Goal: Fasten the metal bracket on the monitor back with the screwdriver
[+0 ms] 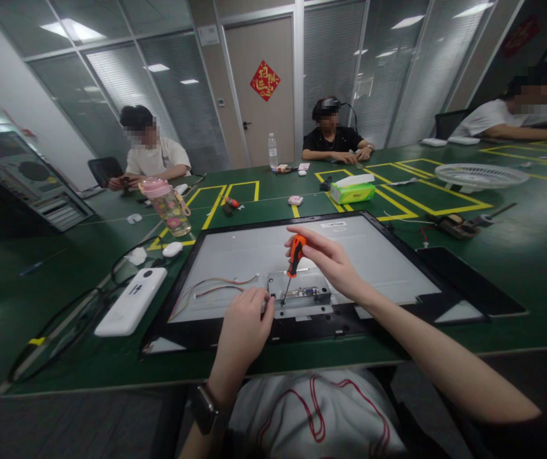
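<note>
A flat display panel (373, 255) with a black frame lies back side up on the green table. Near its front edge sits a metal bracket (324, 287) with connectors. My right hand (328, 258) has its fingers around the orange and black handle of a screwdriver (296, 255), whose tip points down at the bracket's left part. My left hand (247, 315) rests at the bracket's left end, fingers bent and close together; what its fingertips hold, if anything, is hidden. Thin cables (220, 282) lie on the panel left of the bracket.
Left of the panel are a white power bank (132, 301), black cables (70, 338) and a pink-lidded bottle (166, 207). Behind it stands a green tissue box (352, 190). A black slab (469, 280) and a tool (462, 223) lie right. Three people sit around the table.
</note>
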A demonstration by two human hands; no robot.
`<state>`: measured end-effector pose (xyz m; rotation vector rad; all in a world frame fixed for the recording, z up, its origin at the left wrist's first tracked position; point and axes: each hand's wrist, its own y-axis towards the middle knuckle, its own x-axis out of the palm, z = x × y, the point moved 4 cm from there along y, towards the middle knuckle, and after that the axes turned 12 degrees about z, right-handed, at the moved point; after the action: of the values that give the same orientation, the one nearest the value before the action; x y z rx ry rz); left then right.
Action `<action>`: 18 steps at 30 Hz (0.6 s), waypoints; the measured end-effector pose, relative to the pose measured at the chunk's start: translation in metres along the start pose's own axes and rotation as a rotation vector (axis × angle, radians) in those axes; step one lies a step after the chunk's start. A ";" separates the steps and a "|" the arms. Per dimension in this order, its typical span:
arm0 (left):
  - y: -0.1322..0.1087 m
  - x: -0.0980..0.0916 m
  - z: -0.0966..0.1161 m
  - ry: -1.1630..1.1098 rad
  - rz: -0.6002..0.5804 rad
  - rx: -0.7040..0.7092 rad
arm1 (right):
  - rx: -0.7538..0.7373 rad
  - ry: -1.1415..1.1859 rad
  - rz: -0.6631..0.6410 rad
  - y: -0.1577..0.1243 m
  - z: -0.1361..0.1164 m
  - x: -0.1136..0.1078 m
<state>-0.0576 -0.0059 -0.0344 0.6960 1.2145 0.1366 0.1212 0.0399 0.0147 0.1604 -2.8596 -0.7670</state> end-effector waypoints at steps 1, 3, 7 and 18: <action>0.000 0.000 0.000 -0.002 -0.004 -0.004 | 0.007 0.021 -0.020 -0.001 0.000 0.001; 0.000 -0.001 0.000 -0.008 -0.004 -0.007 | 0.014 0.034 -0.035 -0.001 0.000 0.003; 0.000 -0.001 0.001 -0.013 0.011 0.001 | -0.017 -0.047 0.018 0.000 0.002 0.001; 0.001 0.001 0.000 -0.012 -0.008 -0.005 | -0.035 -0.035 -0.119 -0.002 -0.002 0.005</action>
<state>-0.0569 -0.0053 -0.0345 0.6868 1.2045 0.1289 0.1171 0.0364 0.0162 0.3182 -2.8891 -0.8498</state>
